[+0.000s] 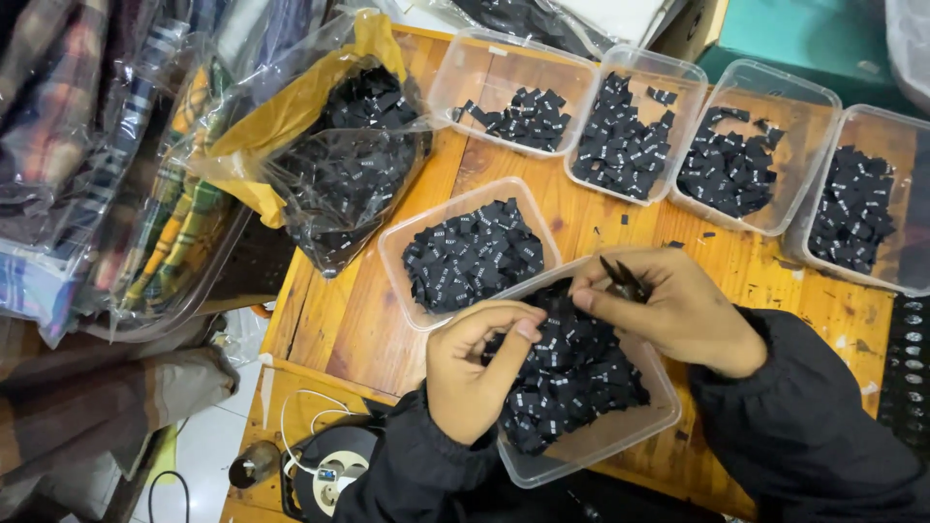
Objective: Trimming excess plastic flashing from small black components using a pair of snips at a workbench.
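Black snips (620, 278) mostly hidden in right hand (678, 310).

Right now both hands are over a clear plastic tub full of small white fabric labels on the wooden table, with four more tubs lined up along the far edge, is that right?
Not quite: the small fabric labels are black, not white, as the head view shows. The left hand and right hand are over the clear plastic tub on the wooden table, with four more tubs along the far edge.
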